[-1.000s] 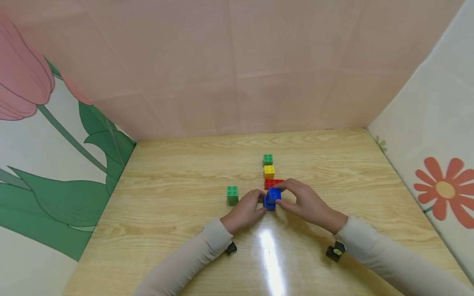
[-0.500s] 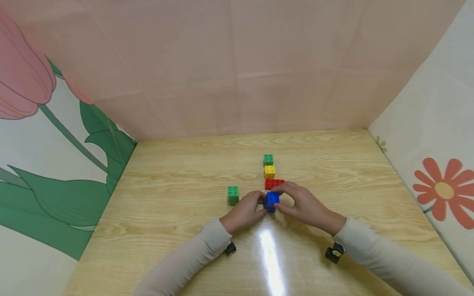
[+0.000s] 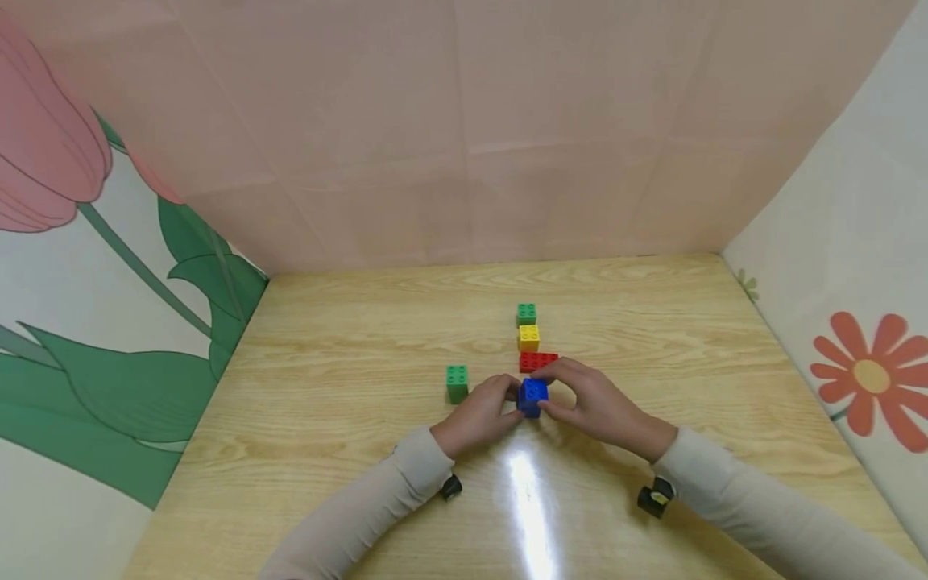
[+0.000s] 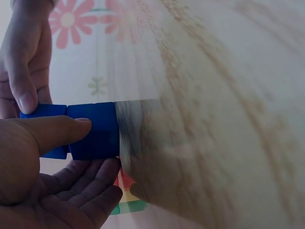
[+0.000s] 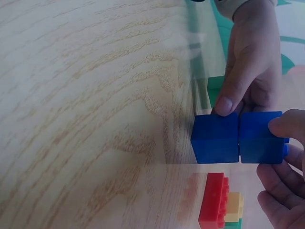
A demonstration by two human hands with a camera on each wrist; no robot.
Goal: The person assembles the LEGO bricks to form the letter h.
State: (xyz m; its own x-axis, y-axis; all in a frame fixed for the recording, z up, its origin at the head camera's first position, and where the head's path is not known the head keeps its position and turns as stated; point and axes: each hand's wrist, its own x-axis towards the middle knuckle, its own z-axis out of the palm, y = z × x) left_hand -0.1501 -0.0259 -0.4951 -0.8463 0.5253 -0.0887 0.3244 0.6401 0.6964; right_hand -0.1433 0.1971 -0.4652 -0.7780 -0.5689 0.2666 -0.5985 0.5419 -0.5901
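On the left, a wall with a tulip print [image 3: 109,306] meets the table [image 3: 348,338] along a slanting edge. A broad stretch of bare wood lies between that edge and the nearest green block [image 3: 457,384], which stands just beside the left hand [image 3: 478,415]. Past the hands, a red block [image 3: 535,362], a yellow block [image 3: 529,337] and a small green block [image 3: 526,313] run in a close line toward the back wall [image 3: 464,145], well short of it. To the right, bare wood reaches to the flowered right wall [image 3: 790,266].

The left thumb and fingers are narrowed round the lower blue block [image 4: 94,133], which sits on the table near the red one. The upper blue block [image 3: 534,392] stands upright on it, a thin seam showing between them. The right hand [image 3: 598,403] pinches that upper block, thumb toward the person, its lower fingers loosely bent.
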